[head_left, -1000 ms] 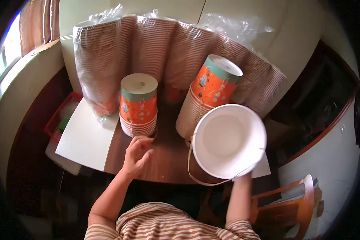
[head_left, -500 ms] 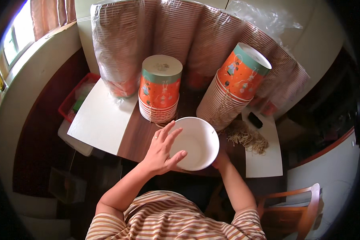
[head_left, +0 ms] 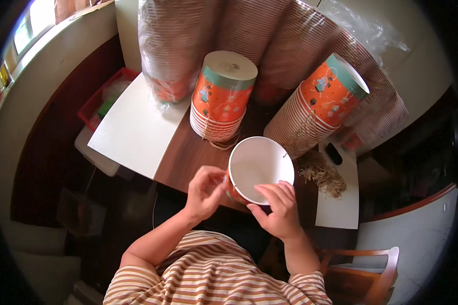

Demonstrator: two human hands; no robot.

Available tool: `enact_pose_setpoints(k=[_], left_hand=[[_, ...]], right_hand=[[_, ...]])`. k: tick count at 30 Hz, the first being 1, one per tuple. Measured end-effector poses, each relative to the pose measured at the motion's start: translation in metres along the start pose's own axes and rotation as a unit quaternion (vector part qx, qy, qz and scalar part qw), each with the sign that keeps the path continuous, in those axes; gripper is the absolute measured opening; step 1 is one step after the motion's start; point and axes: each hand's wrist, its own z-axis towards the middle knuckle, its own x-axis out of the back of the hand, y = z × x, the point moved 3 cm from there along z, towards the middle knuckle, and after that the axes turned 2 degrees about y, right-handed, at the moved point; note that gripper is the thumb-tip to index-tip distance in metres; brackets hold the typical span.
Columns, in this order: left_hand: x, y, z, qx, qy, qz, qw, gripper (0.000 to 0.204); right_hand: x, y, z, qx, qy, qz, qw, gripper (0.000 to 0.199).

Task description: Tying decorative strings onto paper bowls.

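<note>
Looks like home room, partly workshop: curtain [head_left: 72, 8] at window [head_left: 39, 16], wooden chair [head_left: 390, 274] near table [head_left: 177, 161]. Workshop signs: tall, plastic-wrapped stacks of paper buckets [head_left: 170, 43] along table's back, tangled twine [head_left: 324, 179] at right.

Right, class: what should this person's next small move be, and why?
Probably settle the left hand firmly against the white-lined bucket, so it is supported from two sides. The right hand grips the near rim, fingers inside and thumb outside, while the left fingertips sit at the outer left wall, their hold unclear.
</note>
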Motion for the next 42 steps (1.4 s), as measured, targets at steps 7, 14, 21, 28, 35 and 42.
enact_pose_setpoints(k=[7,14,21,28,35,42], left_hand=[[-0.013,0.009,-0.008,-0.013,-0.022,0.097,0.995,0.03],[-0.026,0.011,-0.009,0.272,-0.045,-0.232,0.933,0.009],[-0.026,-0.007,-0.014,0.346,-0.091,-0.386,0.85,0.012],[-0.031,-0.007,-0.013,0.264,-0.074,-0.181,0.945,0.014],[-0.034,-0.007,-0.017,0.28,-0.049,-0.169,0.944,0.014],[-0.034,-0.012,-0.023,0.359,-0.079,-0.225,0.902,0.017]], right_hand=[[-0.015,0.0,0.001,0.008,-0.018,0.029,0.999,0.013],[-0.003,0.011,-0.002,-0.039,-0.009,0.032,0.999,0.009],[-0.001,0.017,-0.009,-0.068,-0.021,0.045,0.996,0.008],[-0.007,0.017,-0.014,-0.06,-0.034,0.031,0.997,0.009],[-0.007,0.023,-0.018,-0.038,-0.048,0.046,0.997,0.015],[-0.008,0.015,-0.014,-0.045,-0.033,-0.002,0.998,0.018]])
